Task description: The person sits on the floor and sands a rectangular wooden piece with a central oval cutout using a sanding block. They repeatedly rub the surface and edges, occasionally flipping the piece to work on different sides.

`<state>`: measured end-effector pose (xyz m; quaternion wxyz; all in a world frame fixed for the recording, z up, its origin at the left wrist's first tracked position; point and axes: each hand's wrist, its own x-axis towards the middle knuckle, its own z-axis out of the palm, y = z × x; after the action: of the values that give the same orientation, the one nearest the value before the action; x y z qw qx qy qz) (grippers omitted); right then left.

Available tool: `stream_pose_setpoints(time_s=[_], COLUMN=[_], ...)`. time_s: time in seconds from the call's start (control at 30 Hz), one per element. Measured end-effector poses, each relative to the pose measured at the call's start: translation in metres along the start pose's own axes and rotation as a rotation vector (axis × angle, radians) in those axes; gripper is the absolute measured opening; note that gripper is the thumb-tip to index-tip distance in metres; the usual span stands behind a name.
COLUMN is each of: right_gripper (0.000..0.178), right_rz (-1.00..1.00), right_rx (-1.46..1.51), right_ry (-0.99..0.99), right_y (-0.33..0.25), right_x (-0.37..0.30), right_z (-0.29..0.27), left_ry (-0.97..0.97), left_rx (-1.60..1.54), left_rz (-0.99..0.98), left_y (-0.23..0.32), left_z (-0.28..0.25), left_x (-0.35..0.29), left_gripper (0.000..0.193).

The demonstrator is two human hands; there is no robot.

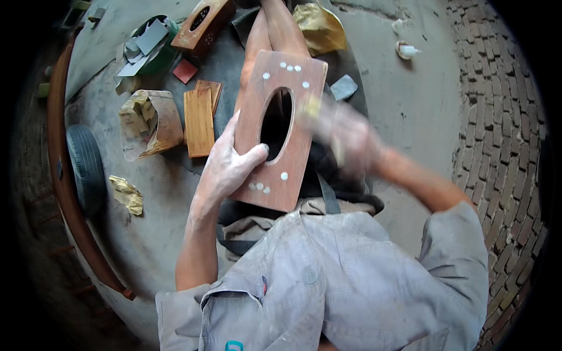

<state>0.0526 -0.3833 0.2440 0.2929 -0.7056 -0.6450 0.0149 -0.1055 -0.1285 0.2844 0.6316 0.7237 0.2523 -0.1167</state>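
Observation:
A reddish-brown wooden tissue box [252, 117] with an oval opening rests over my lap, tilted a little. Several pale round spots dot its top near both ends. My left hand [225, 161], pale with dust, grips the box's left side with the thumb hooked into the opening. At the right edge of the box my right hand [351, 140] is smeared by motion. Its fingers are closed on a yellowish piece of sandpaper [312, 109], too blurred for its shape to show.
Another wooden tissue box [202, 26] lies at the far left, beside a green bucket [167, 55] with loose sheets. Nearer are a red block [185, 71], wooden boards [199, 123], a cut-open container [170, 120], a crumpled yellow sheet [126, 195] and a tyre [86, 169]. A small white bottle [405, 50] stands right.

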Motion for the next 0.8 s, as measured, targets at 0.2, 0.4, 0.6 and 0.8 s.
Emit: stream_pose_setpoints(time_s=[0.2,0.4,0.6,0.8], right_gripper=[0.053,0.054,0.045,0.055], right_rz=[-0.082,-0.099,-0.241,-0.143], right_rx=[0.014,-0.121,0.201,-0.072], right_ry=[-0.103,-0.130,-0.175,-0.203], right_y=[-0.031,0.000,-0.066,-0.026], right_x=[0.013,0.023,0.014,0.025], right_z=[-0.001,-0.017,0.001,-0.020], left_ry=[0.083,0.031,0.079,0.054], left_rx=[-0.013,0.006,-0.001,-0.051], left_rz=[0.156,0.083,0.140,0.118], left_y=[-0.026,-0.010,-0.023,-0.025], left_z=[0.005,0.004,0.005,0.007], left_x=[0.001,-0.001,0.005,0.003], left_gripper=[0.078,0.085,0.084,0.084])
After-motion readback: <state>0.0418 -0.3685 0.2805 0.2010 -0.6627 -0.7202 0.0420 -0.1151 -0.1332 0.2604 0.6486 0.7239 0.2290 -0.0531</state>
